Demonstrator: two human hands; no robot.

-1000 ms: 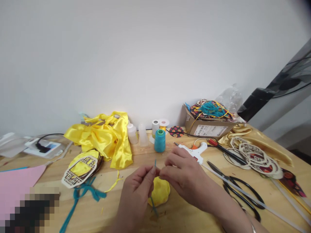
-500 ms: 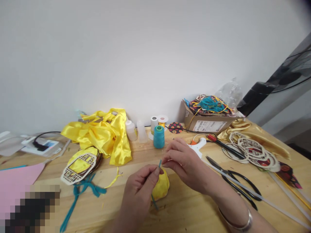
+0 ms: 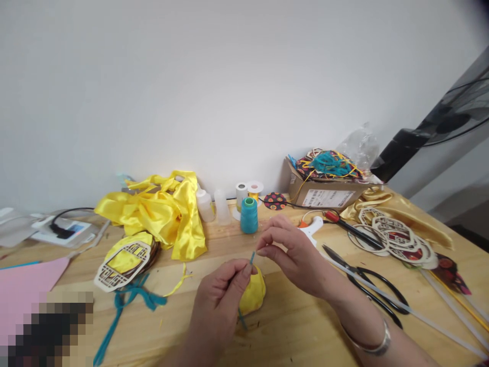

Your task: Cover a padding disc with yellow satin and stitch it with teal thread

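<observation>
We're pinching thin teal cord (image 3: 252, 257) in left hand (image 3: 223, 290) by round yellow fabric piece (image 3: 255, 293); holding right hand (image 3: 293, 257) beside cord tip, can't tell grip.

We count two hands (image 3: 225, 288) on the near side, two bottles (image 3: 206, 206) and one teal thread cone (image 3: 249, 219) farther off, one cardboard box (image 3: 324, 196) far right, and there, right side, one pair of scissors (image 3: 341, 260)!

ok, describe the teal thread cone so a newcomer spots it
On the wooden table, look straight beyond the left hand. The teal thread cone stands upright there, in front of a white spool. Unlike that spool and the pale bottles to its left, it is teal with a green top.
</observation>
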